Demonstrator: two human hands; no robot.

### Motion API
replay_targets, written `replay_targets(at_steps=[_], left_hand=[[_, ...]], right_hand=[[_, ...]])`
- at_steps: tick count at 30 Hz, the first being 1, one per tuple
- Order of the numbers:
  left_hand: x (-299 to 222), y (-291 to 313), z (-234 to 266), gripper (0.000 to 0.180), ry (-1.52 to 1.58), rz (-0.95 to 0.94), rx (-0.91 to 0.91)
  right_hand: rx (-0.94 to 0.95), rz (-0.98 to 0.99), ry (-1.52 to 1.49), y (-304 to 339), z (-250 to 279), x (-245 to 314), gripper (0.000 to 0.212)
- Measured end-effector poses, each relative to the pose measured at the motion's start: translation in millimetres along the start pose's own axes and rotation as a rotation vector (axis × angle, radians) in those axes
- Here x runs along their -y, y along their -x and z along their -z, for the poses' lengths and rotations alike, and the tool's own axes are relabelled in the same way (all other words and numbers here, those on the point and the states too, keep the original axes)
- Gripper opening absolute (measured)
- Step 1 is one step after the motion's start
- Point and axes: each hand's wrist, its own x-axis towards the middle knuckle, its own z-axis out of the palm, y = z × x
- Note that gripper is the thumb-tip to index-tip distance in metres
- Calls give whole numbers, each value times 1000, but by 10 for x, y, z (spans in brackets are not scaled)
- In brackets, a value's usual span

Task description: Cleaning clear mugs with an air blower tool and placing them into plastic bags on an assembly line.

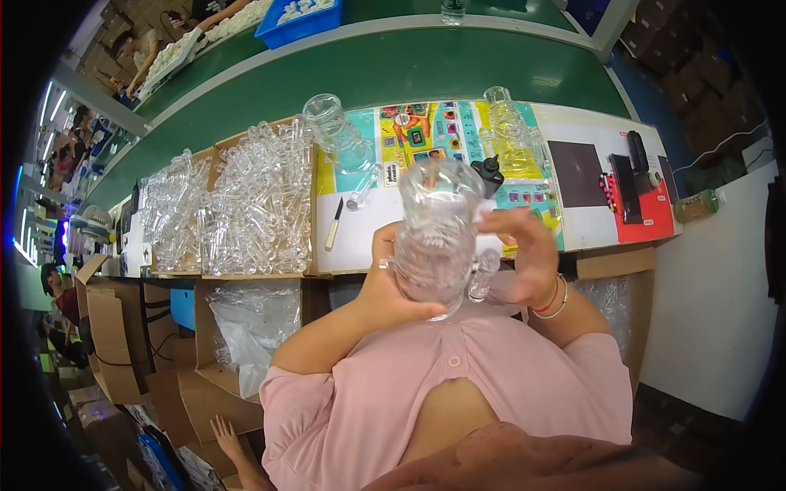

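My left hand (393, 286) is closed around the lower part of a clear, bulging, bottle-like vessel (438, 221), held up in front of my chest. Small clear rounded knobs (485, 274) stick out at its right side. On that side my right hand (528, 254) is slightly blurred, its fingers apart from the thumb and reaching to the vessel's edge; I see nothing held in it. Beyond, a similar clear vessel (334, 131) stands at the left and another (512, 135) at the right. A small clear tube-shaped part (363, 188) and a knife (335, 223) lie on the mat.
Cardboard boxes full of clear parts (260, 200) (173, 213) stand at the left. A black small-nozzled bottle (489, 173) is behind my hands. A dark phone-like slab (627, 188) and a bottle on its side (697, 206) lie at the right. A blue bin (299, 24) stands far back.
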Motion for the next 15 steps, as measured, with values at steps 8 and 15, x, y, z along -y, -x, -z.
replay_targets(at_steps=[8,15], left_hand=[[-96,184,-34,89,-599,-628,449],[3,321,-9,74,-570,-652,301]], right_hand=[[-20,69,-536,-14,-287,148,55],[278,226,-779,-89,-422,126,50]])
